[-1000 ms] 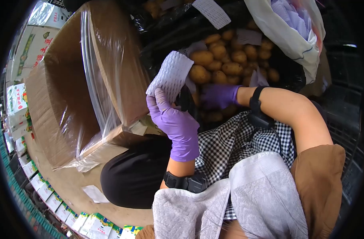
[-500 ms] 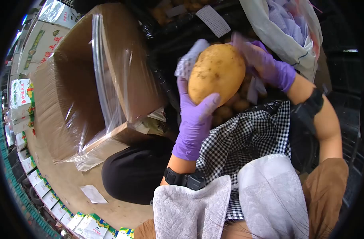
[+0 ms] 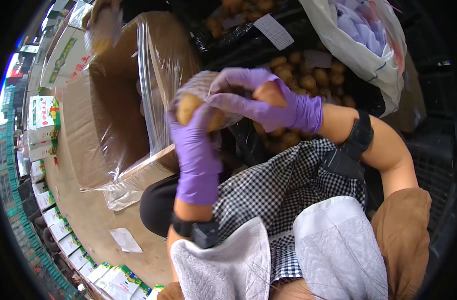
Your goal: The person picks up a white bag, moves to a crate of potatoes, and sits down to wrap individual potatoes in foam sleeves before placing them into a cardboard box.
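A yellow potato [image 3: 189, 107] sits partly inside a white foam net sleeve [image 3: 201, 82], held over the gap between the carton and the potato pile. My left hand [image 3: 194, 137], in a purple glove, is closed around the potato from below, thumb across its near side. From the right, my right hand [image 3: 268, 100], gloved the same way, has its fingertips together at the sleeve's edge. A brownish-orange patch shows in the bend of its fingers. Loose potatoes [image 3: 313, 77] lie on black plastic behind and below the right hand.
Left of my hands stands an open cardboard box [image 3: 108, 115] lined with clear plastic. Another person's hand [image 3: 106, 15] holds a netted potato beyond it. A white sack [image 3: 333, 30] of foam nets is at upper right. Printed cartons [image 3: 43, 117] line the left side.
The potato and both hands have moved left, and the foam sleeve now covers part of the potato. My right hand has come across to the sleeve. Another person's hand has appeared at upper left.
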A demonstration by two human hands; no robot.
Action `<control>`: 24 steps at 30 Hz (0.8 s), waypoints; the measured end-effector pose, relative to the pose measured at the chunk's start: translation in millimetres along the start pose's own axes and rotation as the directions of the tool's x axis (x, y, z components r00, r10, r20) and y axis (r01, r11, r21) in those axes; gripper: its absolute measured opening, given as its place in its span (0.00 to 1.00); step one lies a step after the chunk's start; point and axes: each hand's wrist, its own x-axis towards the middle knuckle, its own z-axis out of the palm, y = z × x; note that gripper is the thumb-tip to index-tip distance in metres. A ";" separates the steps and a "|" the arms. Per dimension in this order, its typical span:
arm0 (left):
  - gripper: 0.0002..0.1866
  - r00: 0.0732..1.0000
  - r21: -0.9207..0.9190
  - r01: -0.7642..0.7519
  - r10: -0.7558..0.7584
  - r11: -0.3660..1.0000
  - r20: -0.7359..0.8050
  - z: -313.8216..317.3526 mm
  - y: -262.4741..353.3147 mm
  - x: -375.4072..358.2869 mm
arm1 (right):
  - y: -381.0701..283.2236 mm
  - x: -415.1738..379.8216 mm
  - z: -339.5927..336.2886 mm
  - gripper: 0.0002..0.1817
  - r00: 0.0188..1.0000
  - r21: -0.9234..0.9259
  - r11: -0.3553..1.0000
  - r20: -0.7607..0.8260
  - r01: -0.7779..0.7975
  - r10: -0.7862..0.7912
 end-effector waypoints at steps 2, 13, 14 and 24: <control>0.29 1.000 -0.007 0.005 -0.005 1.000 0.009 -32.0 20.6 23.3 | 21.7 -14.2 6.1 0.08 0.927 0.302 0.885 -0.009 -0.355 0.375; 0.22 0.731 0.373 -0.648 0.404 0.664 0.550 -12.5 -11.0 30.7 | 128.1 -28.2 -15.4 0.17 0.931 0.097 0.936 0.177 -0.340 0.320; 0.24 0.586 0.430 -0.807 0.462 0.404 0.666 -0.3 -15.4 23.9 | 95.9 -23.1 -27.3 0.16 0.912 0.071 0.931 0.239 -0.358 0.332; 0.15 0.763 0.231 0.078 -0.207 0.970 0.613 3.4 -16.8 12.0 | 78.0 -22.8 -28.1 0.10 0.912 0.072 0.928 0.223 -0.366 0.343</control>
